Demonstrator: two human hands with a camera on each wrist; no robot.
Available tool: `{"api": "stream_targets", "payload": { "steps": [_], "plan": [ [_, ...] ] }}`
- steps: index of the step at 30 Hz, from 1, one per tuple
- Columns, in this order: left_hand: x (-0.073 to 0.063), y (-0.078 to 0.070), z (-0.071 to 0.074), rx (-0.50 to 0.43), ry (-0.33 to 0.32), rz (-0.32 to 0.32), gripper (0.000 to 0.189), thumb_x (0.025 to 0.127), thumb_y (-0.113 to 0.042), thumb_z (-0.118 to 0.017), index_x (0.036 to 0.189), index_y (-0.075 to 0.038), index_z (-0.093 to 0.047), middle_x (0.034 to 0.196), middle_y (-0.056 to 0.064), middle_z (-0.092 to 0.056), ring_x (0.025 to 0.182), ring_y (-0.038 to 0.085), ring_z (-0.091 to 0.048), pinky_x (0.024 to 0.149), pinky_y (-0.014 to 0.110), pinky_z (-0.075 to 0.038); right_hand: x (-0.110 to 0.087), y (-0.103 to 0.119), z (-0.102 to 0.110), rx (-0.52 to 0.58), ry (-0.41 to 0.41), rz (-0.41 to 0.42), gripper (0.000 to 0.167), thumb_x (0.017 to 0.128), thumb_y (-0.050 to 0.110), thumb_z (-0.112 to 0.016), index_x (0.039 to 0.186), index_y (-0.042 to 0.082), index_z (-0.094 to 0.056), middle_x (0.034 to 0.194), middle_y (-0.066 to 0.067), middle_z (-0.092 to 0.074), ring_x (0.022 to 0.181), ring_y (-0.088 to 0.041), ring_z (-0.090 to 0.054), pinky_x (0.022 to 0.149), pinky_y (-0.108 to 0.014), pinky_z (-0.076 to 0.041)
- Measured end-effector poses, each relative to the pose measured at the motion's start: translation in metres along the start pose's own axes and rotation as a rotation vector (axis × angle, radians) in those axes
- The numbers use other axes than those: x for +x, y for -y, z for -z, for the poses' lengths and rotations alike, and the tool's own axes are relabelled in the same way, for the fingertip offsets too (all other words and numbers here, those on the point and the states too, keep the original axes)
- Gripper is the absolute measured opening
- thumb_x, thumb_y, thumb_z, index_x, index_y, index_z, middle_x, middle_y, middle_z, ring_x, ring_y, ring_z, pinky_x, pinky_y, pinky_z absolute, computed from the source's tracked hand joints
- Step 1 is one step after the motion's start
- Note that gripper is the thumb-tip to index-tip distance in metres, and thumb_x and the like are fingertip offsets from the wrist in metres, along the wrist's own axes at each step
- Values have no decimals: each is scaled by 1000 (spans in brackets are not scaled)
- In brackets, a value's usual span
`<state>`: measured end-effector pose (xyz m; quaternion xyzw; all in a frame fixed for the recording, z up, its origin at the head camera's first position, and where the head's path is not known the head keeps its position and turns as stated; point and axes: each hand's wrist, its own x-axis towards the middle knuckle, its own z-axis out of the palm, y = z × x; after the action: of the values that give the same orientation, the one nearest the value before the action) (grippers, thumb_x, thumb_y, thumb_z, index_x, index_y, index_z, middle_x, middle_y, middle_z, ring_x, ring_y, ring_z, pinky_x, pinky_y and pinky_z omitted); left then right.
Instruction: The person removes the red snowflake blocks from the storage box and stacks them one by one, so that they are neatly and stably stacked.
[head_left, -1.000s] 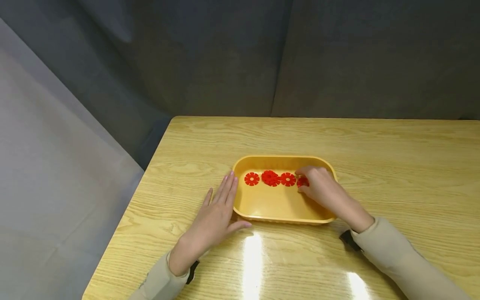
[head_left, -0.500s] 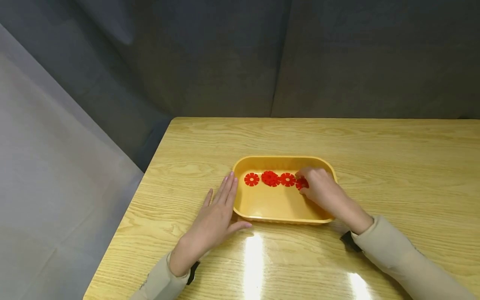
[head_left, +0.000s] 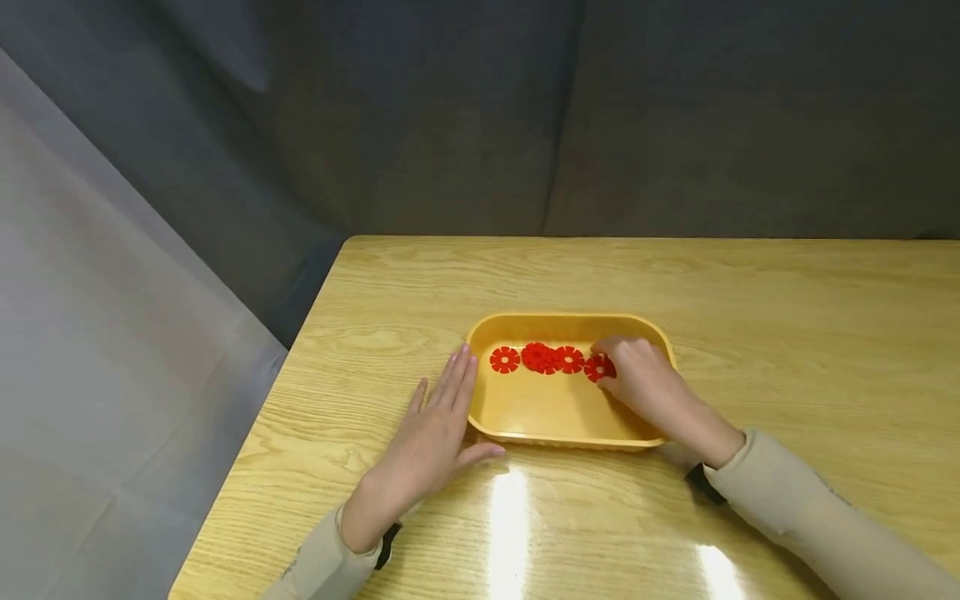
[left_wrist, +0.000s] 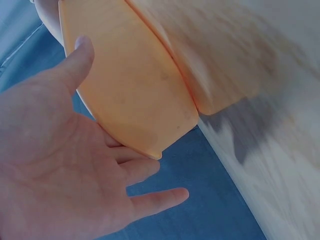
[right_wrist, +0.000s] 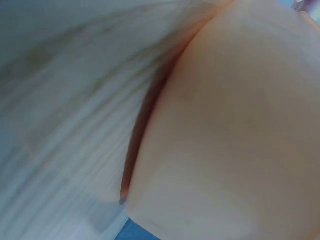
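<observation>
- Two bare hands at one yellow tray (head_left: 543, 408): the left hand (head_left: 427, 437) outside, the right hand (head_left: 637, 375) reaching in.
- Left fingers straight, touching the tray's end wall; thumb spread apart beside the near rim.
- Right thumb and fingers curled round a red notched disc (head_left: 593, 367).
- Just left of that hand, overlapping red discs (head_left: 538, 356); a lone disc (head_left: 513, 364) lies nearest the left hand.

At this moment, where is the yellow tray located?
In the head view, slightly right of centre, the yellow tray sits on the table, with the left hand at its left end, the right hand inside it.
</observation>
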<state>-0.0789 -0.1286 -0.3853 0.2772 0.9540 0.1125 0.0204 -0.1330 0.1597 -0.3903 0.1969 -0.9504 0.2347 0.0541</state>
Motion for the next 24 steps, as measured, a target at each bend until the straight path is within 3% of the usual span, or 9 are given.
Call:
{"api": "stream_targets", "payload": {
  "steps": [5, 12, 24],
  "plan": [
    [0, 0, -1, 4, -8, -2, 108, 87, -59, -62, 155, 3, -7, 163, 18, 1, 149, 31, -7, 111, 61, -22, 0, -2, -2, -14, -1, 29, 24, 71, -11, -79, 93, -8, -70, 81, -14, -67, 68, -23, -60, 63, -39, -54],
    [1, 0, -2, 21, -14, 2, 109, 87, -62, -60, 156, 2, -5, 163, 18, 2, 149, 30, -7, 111, 60, -22, 4, -2, -8, -20, 24, 24, 29, 74, -10, -76, 101, -10, -69, 95, -21, -69, 73, -25, -64, 63, -38, -56],
    [3, 1, -4, 14, -14, 1, 108, 87, -60, -61, 156, 2, -5, 163, 19, 1, 149, 29, -5, 111, 61, -22, 7, -3, -12, 32, 41, 93, 27, 76, -6, -78, 101, -8, -70, 92, -17, -69, 75, -24, -65, 66, -36, -57]
  ]
}}
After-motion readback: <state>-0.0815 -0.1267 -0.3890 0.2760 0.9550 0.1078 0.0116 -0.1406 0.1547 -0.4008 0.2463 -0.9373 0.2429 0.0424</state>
